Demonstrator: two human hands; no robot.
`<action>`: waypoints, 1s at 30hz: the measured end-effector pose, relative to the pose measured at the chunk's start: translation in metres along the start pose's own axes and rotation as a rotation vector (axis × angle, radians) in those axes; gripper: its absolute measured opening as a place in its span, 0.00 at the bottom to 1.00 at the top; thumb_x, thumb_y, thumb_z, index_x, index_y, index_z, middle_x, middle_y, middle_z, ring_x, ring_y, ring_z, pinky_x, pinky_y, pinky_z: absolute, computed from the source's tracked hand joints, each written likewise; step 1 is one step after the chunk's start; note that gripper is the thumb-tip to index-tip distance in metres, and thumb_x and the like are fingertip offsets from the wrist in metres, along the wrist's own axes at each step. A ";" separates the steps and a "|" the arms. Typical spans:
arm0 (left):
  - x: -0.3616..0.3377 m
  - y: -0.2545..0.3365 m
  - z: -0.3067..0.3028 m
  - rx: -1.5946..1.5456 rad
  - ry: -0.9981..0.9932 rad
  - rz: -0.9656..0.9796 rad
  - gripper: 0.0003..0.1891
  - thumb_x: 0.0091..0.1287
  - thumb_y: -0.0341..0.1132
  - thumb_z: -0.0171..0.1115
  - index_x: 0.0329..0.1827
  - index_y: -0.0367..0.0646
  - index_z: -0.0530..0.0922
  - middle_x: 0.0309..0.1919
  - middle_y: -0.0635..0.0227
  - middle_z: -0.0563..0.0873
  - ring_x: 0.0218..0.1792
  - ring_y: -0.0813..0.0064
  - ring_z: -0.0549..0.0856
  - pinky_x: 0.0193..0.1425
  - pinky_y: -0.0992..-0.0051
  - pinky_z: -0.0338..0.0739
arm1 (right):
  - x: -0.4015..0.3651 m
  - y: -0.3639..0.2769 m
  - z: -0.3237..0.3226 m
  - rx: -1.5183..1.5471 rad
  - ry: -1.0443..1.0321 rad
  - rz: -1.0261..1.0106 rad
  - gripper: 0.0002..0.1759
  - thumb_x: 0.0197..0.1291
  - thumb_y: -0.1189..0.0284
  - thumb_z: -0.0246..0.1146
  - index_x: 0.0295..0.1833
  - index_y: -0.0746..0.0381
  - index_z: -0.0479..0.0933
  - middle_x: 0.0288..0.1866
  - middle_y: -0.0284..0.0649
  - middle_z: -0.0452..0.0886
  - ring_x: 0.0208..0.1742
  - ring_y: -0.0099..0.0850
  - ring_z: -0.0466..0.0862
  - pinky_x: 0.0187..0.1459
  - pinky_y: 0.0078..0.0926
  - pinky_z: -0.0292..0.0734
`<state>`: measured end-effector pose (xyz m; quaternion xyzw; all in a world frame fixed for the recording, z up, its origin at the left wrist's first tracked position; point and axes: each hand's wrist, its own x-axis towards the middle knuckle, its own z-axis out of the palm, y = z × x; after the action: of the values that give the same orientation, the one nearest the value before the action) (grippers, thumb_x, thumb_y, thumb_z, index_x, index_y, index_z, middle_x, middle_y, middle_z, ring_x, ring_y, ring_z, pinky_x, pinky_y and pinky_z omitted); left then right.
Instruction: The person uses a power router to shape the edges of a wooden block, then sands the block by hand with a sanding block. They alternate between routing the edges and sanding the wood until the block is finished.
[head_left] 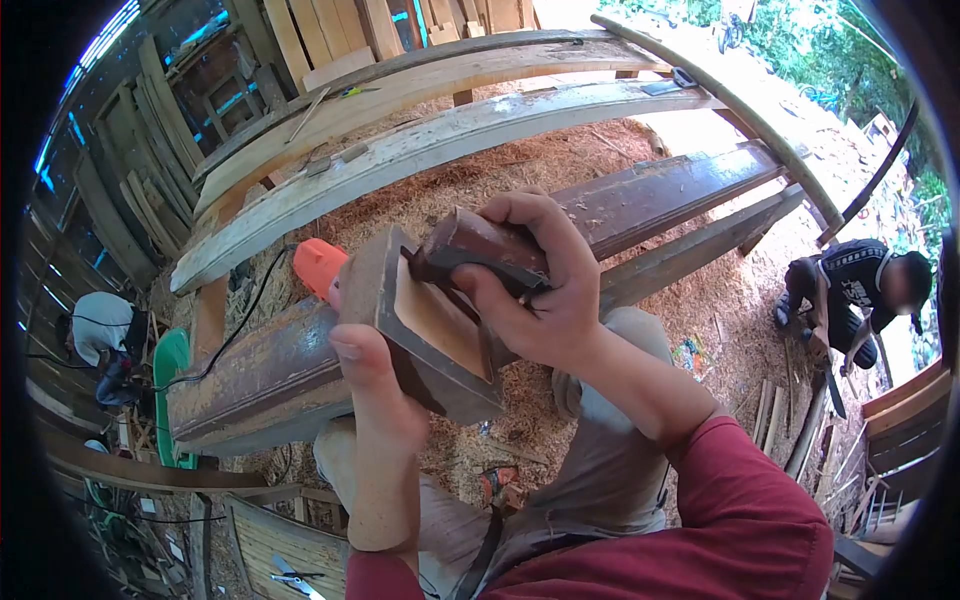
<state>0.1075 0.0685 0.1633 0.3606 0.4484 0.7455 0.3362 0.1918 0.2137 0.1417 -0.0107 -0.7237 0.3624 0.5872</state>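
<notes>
A wooden box-like piece with a recessed, lighter inner face is held tilted above my lap. My left hand supports its near left side, thumb up along the edge. My right hand is wrapped round a dark brown block, whose end touches or nearly touches the top edge of the box-like piece. Just behind the piece, an orange tool lies on the brown beam; most of its body is hidden.
Long planks run across the back, with a saw on one. A person crouches at the right, near a blade; another person bends at the left beside a green chair. Shavings cover the ground.
</notes>
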 end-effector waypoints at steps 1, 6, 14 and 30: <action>0.000 0.000 -0.001 0.007 0.004 0.001 0.62 0.58 0.86 0.56 0.79 0.38 0.62 0.65 0.61 0.77 0.64 0.68 0.81 0.68 0.64 0.79 | 0.000 0.001 0.000 -0.009 -0.007 0.001 0.25 0.53 0.79 0.76 0.56 0.67 0.76 0.48 0.45 0.82 0.46 0.38 0.84 0.51 0.31 0.80; 0.000 -0.005 0.005 0.083 0.034 0.048 0.60 0.62 0.86 0.49 0.78 0.36 0.64 0.65 0.60 0.77 0.66 0.67 0.80 0.69 0.64 0.77 | 0.001 0.005 0.000 0.035 0.032 -0.009 0.25 0.53 0.79 0.76 0.56 0.67 0.76 0.48 0.46 0.82 0.46 0.37 0.84 0.50 0.31 0.79; 0.001 -0.004 0.003 0.143 0.011 0.086 0.61 0.64 0.86 0.44 0.80 0.34 0.62 0.68 0.57 0.76 0.68 0.64 0.78 0.71 0.63 0.74 | -0.001 0.005 -0.002 -0.029 0.020 -0.086 0.24 0.59 0.80 0.74 0.60 0.70 0.74 0.51 0.42 0.80 0.50 0.26 0.82 0.54 0.25 0.79; 0.017 -0.006 -0.024 0.015 0.400 0.286 0.57 0.69 0.83 0.39 0.77 0.32 0.66 0.70 0.47 0.77 0.66 0.49 0.81 0.73 0.53 0.75 | 0.005 -0.002 -0.007 -0.067 -0.168 -0.076 0.25 0.60 0.75 0.76 0.60 0.68 0.75 0.50 0.42 0.82 0.49 0.28 0.83 0.53 0.26 0.79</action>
<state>0.0797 0.0741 0.1536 0.2682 0.4560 0.8388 0.1292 0.1972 0.2186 0.1474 0.0276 -0.7821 0.3152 0.5368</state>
